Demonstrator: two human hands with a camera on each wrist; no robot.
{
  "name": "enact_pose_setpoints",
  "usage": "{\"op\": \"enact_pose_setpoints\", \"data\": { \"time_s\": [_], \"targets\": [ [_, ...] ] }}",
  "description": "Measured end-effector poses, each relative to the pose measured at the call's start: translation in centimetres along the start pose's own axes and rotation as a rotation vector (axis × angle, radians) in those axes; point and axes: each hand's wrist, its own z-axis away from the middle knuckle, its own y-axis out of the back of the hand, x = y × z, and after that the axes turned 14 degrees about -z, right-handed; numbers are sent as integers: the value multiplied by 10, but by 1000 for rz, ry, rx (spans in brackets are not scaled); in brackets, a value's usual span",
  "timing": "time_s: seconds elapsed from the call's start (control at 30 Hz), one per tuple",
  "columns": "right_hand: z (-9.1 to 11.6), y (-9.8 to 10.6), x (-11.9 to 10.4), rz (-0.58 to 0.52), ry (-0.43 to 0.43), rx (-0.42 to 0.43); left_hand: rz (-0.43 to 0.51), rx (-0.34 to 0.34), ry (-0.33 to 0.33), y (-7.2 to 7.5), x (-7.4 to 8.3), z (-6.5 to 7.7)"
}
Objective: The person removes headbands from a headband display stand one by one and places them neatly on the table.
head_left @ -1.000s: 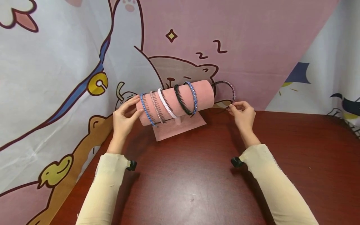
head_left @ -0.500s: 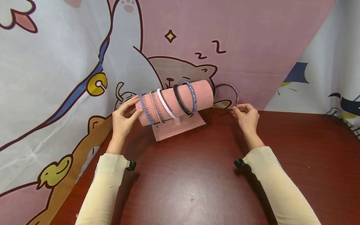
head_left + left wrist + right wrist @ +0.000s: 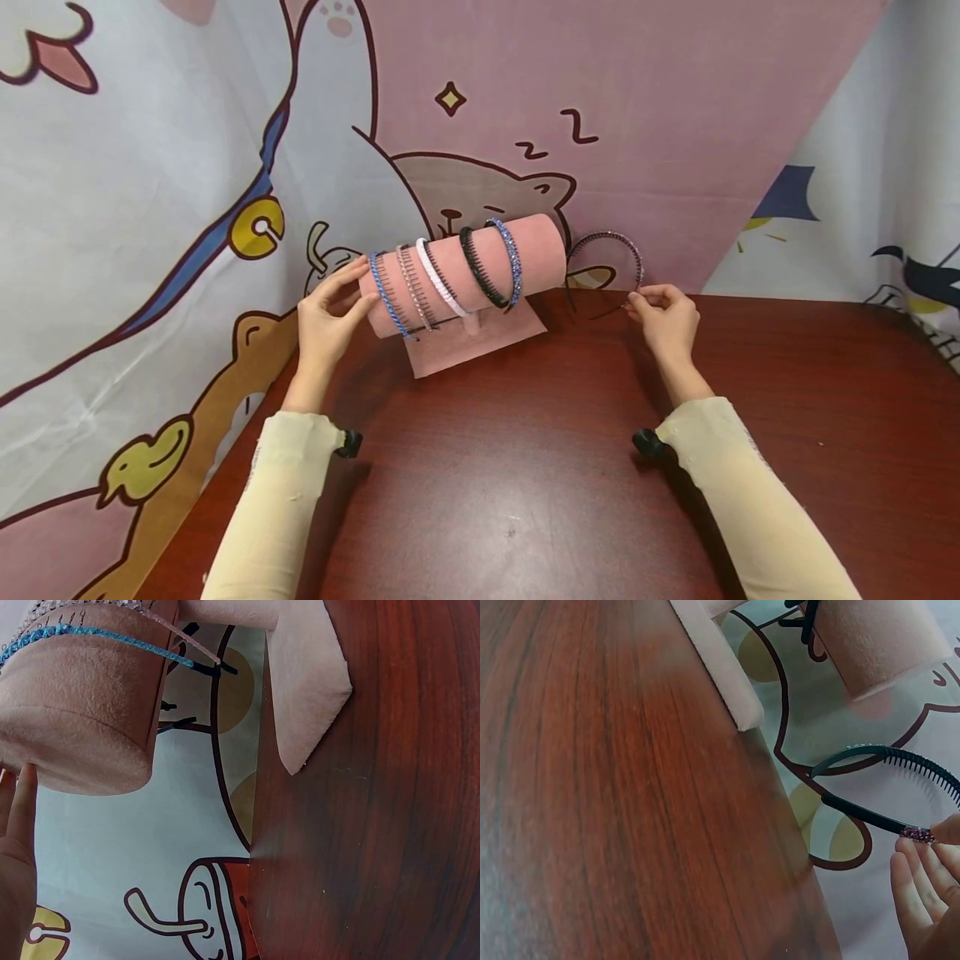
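Note:
A pink padded headband stand [image 3: 542,258] carries several toothed headbands around its roll: a blue one [image 3: 390,296], a pale pink one [image 3: 412,287], a white one [image 3: 441,283], a black one [image 3: 480,271] and a glittery blue one [image 3: 516,262]. My left hand [image 3: 327,317] touches the roll's left end with fingertips and thumb. One straight digit lies against the end [image 3: 75,754] in the left wrist view. My right hand [image 3: 666,323] pinches one side of a dark headband [image 3: 609,235] with purple glitter, right of the roll. Its two tips [image 3: 862,816] point toward the stand.
The stand's flat pink base [image 3: 480,346] rests on a reddish-brown wooden table [image 3: 495,467]. Close behind and to the left hangs a cartoon-printed cloth [image 3: 675,100]. A black wrist strap piece [image 3: 348,443] sticks out from the left sleeve, and a similar one from the right.
My right hand has moved right and slightly down with the dark headband, whose tip end now shows apart from the roll in the head view. The left hand has stayed at the stand's end.

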Motion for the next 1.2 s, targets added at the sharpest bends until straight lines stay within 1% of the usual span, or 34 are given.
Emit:
{"op": "enact_pose_setpoints", "data": {
  "time_s": [0.3,0.63,0.87,1.2],
  "targets": [
    [7,6,-9,25,-18,0,6,2,3,0,-1,1],
    [-3,20,12,68,-23,14,2,1,2,0,-2,1],
    [-3,26,14,96,-34,10,-1,-2,9,0,-2,1],
    [-4,33,15,65,-88,14,8,-3,10,0,-1,1]
  ]
}}
